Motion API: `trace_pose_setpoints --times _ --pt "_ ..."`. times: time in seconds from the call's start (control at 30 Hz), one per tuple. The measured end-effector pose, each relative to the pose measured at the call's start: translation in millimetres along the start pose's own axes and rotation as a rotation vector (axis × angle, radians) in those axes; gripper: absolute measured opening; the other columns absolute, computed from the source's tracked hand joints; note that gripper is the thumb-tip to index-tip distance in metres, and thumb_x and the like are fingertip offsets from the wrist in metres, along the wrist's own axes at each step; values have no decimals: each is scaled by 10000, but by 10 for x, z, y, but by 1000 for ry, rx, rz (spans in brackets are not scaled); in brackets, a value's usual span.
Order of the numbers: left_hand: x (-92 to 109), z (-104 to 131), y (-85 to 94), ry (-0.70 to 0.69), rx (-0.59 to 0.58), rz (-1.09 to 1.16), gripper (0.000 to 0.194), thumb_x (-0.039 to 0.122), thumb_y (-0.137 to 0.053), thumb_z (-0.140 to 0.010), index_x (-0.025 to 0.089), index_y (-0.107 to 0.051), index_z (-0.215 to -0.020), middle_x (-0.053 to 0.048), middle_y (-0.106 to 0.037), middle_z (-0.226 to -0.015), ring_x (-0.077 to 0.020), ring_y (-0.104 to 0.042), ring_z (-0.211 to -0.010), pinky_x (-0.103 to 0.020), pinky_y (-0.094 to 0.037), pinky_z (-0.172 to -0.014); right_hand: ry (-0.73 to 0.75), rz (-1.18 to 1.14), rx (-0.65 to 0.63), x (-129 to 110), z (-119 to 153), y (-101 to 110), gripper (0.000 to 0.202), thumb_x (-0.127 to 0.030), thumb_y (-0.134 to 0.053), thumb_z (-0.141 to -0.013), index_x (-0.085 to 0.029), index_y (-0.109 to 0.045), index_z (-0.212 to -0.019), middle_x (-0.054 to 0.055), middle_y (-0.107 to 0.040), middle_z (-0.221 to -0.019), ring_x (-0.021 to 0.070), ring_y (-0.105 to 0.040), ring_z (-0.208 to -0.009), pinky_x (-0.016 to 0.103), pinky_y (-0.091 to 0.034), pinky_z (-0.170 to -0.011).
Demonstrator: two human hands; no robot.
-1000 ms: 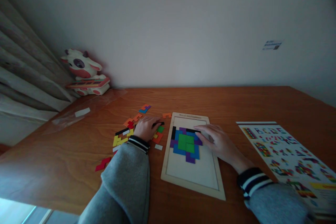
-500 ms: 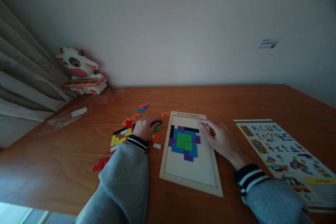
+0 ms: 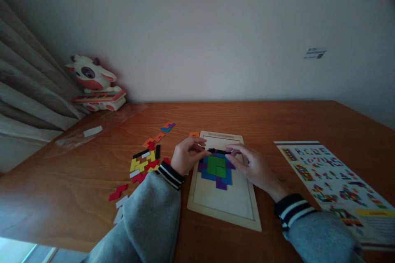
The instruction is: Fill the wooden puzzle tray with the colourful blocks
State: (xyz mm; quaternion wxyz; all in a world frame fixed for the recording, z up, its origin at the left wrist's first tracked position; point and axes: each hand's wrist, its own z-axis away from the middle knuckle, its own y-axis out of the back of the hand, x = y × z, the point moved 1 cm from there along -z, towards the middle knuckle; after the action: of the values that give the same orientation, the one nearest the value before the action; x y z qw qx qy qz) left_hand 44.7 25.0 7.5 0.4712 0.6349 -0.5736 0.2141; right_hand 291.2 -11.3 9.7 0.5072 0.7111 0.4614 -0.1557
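Note:
My left hand (image 3: 187, 154) is over the upper left of the wooden puzzle board (image 3: 225, 209), thumb and fingers pinched round a small black puzzle piece (image 3: 211, 150), partly hidden. My right hand (image 3: 251, 166) is at the upper right of the pattern. Its thumb and index finger close about the right end of a black bar piece (image 3: 221, 152) lying on the board. Below the hands, green pieces (image 3: 216, 165) form the middle of the pattern, with blue pieces (image 3: 209, 174) and purple pieces (image 3: 221, 183) around them.
Loose coloured pieces (image 3: 139, 166) lie left of the board on the wooden table (image 3: 265, 121). A printed pattern sheet (image 3: 327, 181) lies at the right. A cow toy with a keyboard (image 3: 95, 82) stands at the back left by the curtain (image 3: 33, 86).
My left hand has moved right from the loose pieces onto the board, carrying the black piece. My right hand has shifted slightly left, to the black bar piece.

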Motion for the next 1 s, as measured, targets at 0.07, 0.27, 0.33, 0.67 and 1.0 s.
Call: trace_pose_setpoints --times 0.07,0.27,0.33,0.67,1.0 --pt "81 43 -120 -60 -97 42 426 451 -797 -779 153 -685 -1062 -78 -714 -939 -146 -707 -705 -257 -600 -666 -35 -95 -74 -66 12 -36 285 -396 -597 -935 -240 -668 -1162 52 -749 -1022 183 -700 -875 341 -579 -808" --pt "199 88 -200 -244 -195 -14 288 405 -734 -855 144 -719 -979 -79 -711 -848 -148 -675 -734 -252 -581 -685 -43 -159 -170 -209 31 -52 163 -357 -635 -913 -240 -731 -973 29 -769 -947 178 -718 -862 310 -578 -800" --pt "205 81 -190 -291 -178 -46 260 394 -730 -861 149 -719 -949 -76 -720 -843 -157 -680 -771 -257 -578 -712 -45 -172 -176 -215 43 -43 161 -341 -641 -905 -236 -723 -995 33 -768 -951 178 -719 -863 304 -584 -784" --pt "217 32 8 -298 -147 -169 314 434 -575 -967 158 -720 -934 -87 -732 -874 -166 -687 -812 -275 -559 -760 179 95 -21 -456 300 -173 204 -195 -554 -943 -250 -700 -1075 58 -720 -1012 185 -703 -921 311 -596 -805" --pt "55 6 62 -245 -83 -409 360 384 -464 -1008 178 -694 -821 -69 -692 -789 -167 -646 -743 -281 -535 -729 408 404 -136 -721 492 -338 242 -99 -524 -941 -207 -689 -1081 70 -695 -975 200 -664 -868 363 -569 -810"
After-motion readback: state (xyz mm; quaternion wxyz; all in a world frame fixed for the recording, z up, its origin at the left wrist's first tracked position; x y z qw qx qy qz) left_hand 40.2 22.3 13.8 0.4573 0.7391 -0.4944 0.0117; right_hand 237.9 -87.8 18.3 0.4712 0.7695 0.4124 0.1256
